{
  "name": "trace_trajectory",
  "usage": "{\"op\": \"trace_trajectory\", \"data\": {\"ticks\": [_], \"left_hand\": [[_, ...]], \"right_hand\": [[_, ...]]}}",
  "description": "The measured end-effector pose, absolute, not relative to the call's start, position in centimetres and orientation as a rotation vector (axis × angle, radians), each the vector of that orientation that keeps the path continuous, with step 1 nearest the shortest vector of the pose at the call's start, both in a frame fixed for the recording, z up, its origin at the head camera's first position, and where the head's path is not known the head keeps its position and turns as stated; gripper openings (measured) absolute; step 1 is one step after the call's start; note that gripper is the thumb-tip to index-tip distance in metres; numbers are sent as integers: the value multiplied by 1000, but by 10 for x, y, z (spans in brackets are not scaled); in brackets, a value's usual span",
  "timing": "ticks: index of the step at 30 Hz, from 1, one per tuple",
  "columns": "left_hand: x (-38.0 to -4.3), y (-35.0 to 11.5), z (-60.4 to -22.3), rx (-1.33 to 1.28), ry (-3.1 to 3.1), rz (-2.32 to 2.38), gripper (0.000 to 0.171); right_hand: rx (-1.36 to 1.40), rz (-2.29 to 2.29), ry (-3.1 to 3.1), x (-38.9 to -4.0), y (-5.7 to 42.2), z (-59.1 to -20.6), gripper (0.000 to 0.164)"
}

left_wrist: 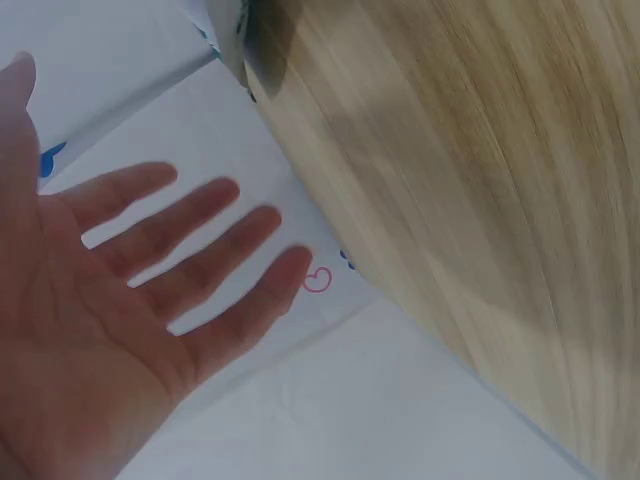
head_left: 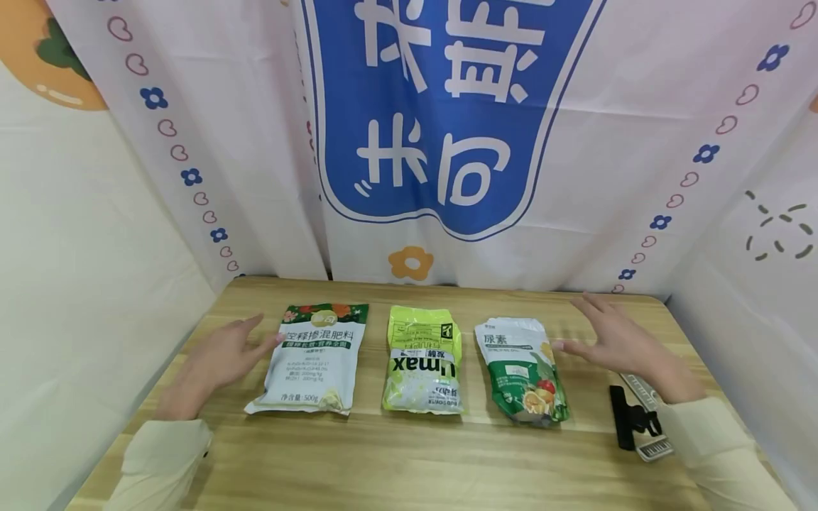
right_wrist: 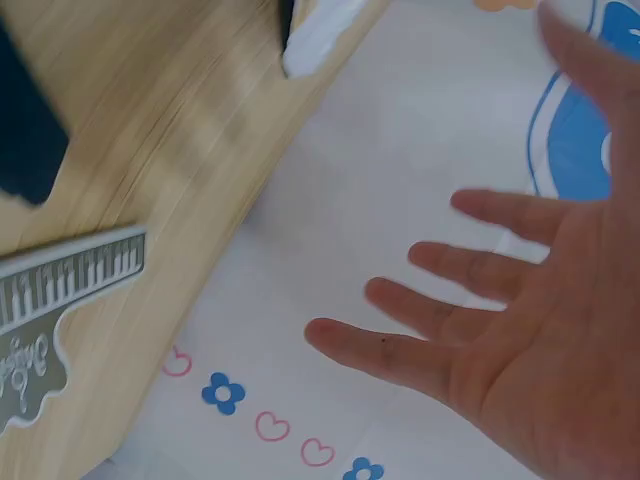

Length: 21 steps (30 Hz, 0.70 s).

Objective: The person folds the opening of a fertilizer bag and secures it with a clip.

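Note:
Three packets lie in a row on the wooden table. On the left is a white fertilizer bag (head_left: 309, 372) with a green flowered top; my left hand (head_left: 220, 358) hovers beside its left edge, thumb toward it. A lime-yellow bag (head_left: 424, 362) with upside-down Umax print lies in the middle. The right one is a white and green pouch (head_left: 520, 370) showing fruit and vegetables, with my right hand (head_left: 613, 344) just off its right side. Both wrist views show bare palms with fingers spread, the left palm (left_wrist: 90, 340) and the right palm (right_wrist: 530, 350) holding nothing.
Under my right forearm lie a black clip (head_left: 621, 417) and a grey piece with a piano-key pattern (head_left: 655, 448). The table (head_left: 383, 461) is bounded by white printed cloth (head_left: 268, 163) at the back and both sides.

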<state>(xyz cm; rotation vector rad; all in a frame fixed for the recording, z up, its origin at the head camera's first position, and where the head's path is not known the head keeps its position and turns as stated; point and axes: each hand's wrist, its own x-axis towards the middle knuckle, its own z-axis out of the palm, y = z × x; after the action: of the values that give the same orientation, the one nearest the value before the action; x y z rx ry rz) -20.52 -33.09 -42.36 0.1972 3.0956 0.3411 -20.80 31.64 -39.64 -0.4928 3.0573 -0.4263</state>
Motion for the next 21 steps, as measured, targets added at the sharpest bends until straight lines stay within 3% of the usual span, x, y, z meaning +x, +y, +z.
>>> {"op": "trace_trajectory", "data": {"ticks": [21], "left_hand": [[-201,-327,-426,143,2954,616,81]], "right_hand": [[-573,-630,3038,-209,272,-384,83]]}}
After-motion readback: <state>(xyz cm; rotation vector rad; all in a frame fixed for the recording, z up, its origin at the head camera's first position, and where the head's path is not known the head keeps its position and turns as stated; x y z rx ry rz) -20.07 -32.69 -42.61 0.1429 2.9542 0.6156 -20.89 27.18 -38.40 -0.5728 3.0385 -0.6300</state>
